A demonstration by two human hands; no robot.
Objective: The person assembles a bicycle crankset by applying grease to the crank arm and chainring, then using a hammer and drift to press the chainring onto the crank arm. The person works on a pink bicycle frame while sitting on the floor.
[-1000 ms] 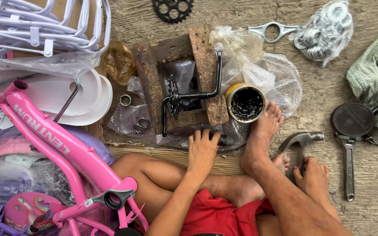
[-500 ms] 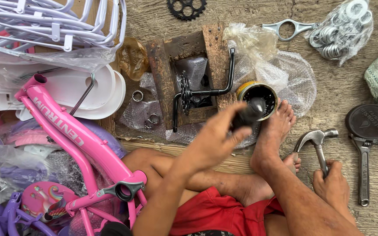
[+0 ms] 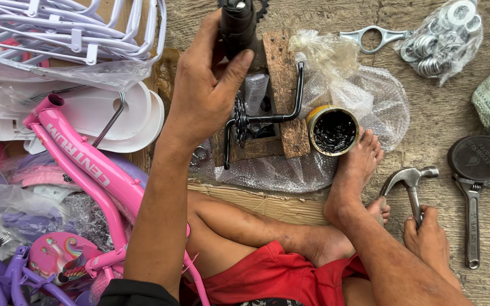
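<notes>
Left hand (image 3: 208,85) is gripping a black pedal (image 3: 238,25) upright above the crank and sprocket (image 3: 256,119) on the wooden block (image 3: 282,96), while right hand (image 3: 426,241) is closing around the claw hammer (image 3: 409,187), handle pointing toward the body, beside the foot.
</notes>
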